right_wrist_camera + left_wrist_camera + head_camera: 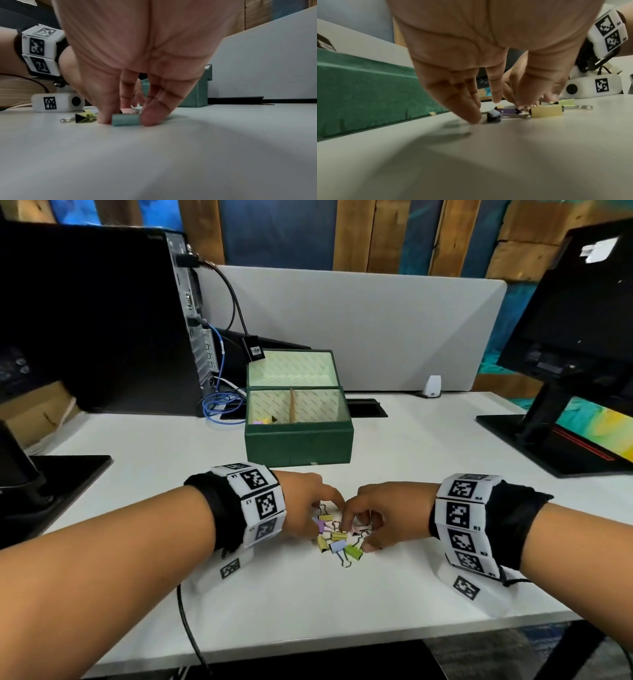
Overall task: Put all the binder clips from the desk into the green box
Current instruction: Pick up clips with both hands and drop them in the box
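A pile of pastel binder clips (337, 537) lies on the white desk (428, 460), just in front of the open green box (298, 445). Both hands are down on the pile. My right hand (126, 119) pinches a grey-blue clip (126, 120) between thumb and a finger, the clip still on the desk. My left hand (500, 111) has straight fingers (471, 115) touching the desk beside a blue clip (494, 115), with purple (506, 110) and yellow (546, 110) clips behind. A few clips (263, 421) lie in the box's left compartment.
A black PC tower (102, 320) with a blue cable (222, 405) stands at the back left. A monitor stand (548, 440) sits right, another base (51, 474) left. A grey divider (376, 330) closes the back. A black cable (188, 628) crosses the front edge.
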Demonstrator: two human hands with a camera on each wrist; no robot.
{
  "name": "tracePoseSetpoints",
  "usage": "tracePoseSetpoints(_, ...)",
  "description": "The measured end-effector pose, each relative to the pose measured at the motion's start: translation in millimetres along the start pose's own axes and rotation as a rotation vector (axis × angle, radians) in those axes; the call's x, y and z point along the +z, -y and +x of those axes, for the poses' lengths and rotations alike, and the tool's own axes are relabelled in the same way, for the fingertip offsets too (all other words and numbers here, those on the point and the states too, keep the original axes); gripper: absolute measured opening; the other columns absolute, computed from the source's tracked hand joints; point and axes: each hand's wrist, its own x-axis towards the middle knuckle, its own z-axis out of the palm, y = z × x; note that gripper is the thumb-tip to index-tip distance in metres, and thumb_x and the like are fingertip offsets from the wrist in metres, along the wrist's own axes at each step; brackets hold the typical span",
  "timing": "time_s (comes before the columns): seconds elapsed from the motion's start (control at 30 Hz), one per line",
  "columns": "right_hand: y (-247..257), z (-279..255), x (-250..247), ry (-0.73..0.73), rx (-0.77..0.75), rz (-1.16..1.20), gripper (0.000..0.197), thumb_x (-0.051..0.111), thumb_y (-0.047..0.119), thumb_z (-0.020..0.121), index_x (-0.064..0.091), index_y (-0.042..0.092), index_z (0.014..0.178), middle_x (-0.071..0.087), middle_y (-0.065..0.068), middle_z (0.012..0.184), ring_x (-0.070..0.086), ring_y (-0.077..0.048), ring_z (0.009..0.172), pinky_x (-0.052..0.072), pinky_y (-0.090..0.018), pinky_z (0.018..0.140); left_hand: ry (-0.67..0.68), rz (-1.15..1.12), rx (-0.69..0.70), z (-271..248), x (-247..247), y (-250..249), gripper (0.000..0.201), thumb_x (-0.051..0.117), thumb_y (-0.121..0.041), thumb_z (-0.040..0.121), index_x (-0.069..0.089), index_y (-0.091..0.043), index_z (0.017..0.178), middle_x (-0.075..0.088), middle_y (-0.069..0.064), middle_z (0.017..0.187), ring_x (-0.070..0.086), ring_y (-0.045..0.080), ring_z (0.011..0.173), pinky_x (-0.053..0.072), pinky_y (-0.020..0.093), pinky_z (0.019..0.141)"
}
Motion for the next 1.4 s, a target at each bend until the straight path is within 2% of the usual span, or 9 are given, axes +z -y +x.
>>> tracePoseSetpoints(0.17,-4,2,1,-0.057,-0.007,-0.006,0.022,0.062,0.024,0.084,0.061,0.026,0.105,0.045,0.006,0.1,0.048,-0.012,0.087,0.043,-0.026,0.085,0.04,0.057,-0.028,3,1,-6,0.064,0.065,-0.058,0.073,0.044,-0.042,0.13,0.044,-0.004,0.119,0.053,0.019,0.108,0.045,0.034,0.091)
tracePoseSetpoints(0.47,-7,3,2,-0.139,0.008,0.037,0.021,0.059,0.012,0.082,0.062,0.021,0.101,0.049,0.012,0.092,0.048,-0.01,0.083,0.037,-0.015,0.066,0.012,0.003,0.011,6,-1,-2,0.035,0.068,-0.035,0.077,0.06,-0.03,0.111,0.052,-0.007,0.11,0.053,0.014,0.094,0.048,0.031,0.087)
tracePoseSetpoints(0.6,-7,2,1,-0.168,0.051,0.071,0.034,0.059,0.013,0.082,0.059,0.027,0.113,0.06,0.008,0.106,0.05,-0.009,0.081,0.043,-0.019,0.075,-0.014,-0.02,0.008,5,-1,-2,0.031,0.067,-0.025,0.075,0.062,-0.026,0.106,0.052,-0.007,0.105,0.05,0.012,0.087,0.045,0.026,0.077)
tracePoseSetpoints(0.7,-7,3,1,-0.171,0.069,0.039,0.039,0.058,0.013,0.084,0.059,0.027,0.12,0.059,0.006,0.113,0.047,-0.008,0.083,0.038,-0.019,0.077,-0.013,-0.037,0.006,5,-1,-1,0.029,0.065,-0.023,0.076,0.063,-0.026,0.105,0.052,-0.008,0.1,0.05,0.012,0.085,0.043,0.025,0.074)
tracePoseSetpoints(0.97,-10,3,2,-0.182,0.081,0.007,0.02,0.06,0.012,0.079,0.056,0.026,0.093,0.047,0.003,0.1,0.049,-0.017,0.084,0.042,-0.026,0.076,0.012,-0.009,-0.006,8,-2,3,0.022,0.063,-0.019,0.078,0.064,-0.025,0.098,0.05,-0.008,0.095,0.055,0.017,0.092,0.049,0.03,0.081)
tracePoseSetpoints(1.07,-9,3,2,-0.188,0.086,0.001,0.018,0.06,0.011,0.078,0.049,0.023,0.085,0.049,0.003,0.094,0.049,-0.018,0.083,0.04,-0.025,0.067,0.012,-0.015,-0.015,11,-1,6,0.018,0.065,-0.02,0.078,0.064,-0.028,0.095,0.052,-0.008,0.095,0.056,0.017,0.093,0.049,0.03,0.081)
tracePoseSetpoints(1.17,-10,3,3,-0.179,0.09,0.018,0.021,0.061,0.01,0.077,0.047,0.023,0.084,0.05,0.004,0.09,0.048,-0.019,0.08,0.037,-0.022,0.06,0.021,-0.023,-0.026,13,0,8,0.014,0.065,-0.022,0.079,0.061,-0.03,0.089,0.055,-0.008,0.096,0.056,0.016,0.092,0.049,0.028,0.08)
tracePoseSetpoints(1.3,-12,5,3,-0.165,0.107,0.041,0.022,0.063,0.011,0.077,0.06,0.023,0.095,0.053,0.006,0.092,0.051,-0.017,0.084,0.043,-0.024,0.072,0.035,-0.022,-0.033,14,-1,9,0.016,0.066,-0.019,0.078,0.055,-0.03,0.084,0.055,-0.009,0.093,0.052,0.014,0.084,0.044,0.024,0.069)
tracePoseSetpoints(1.4,-14,7,4,-0.186,0.096,0.03,0.016,0.063,0.011,0.076,0.06,0.023,0.085,0.051,0.008,0.087,0.05,-0.015,0.083,0.038,-0.018,0.063,0.017,-0.026,-0.037,15,-2,10,0.018,0.067,-0.018,0.077,0.054,-0.029,0.082,0.059,-0.007,0.099,0.055,0.016,0.088,0.046,0.027,0.073)
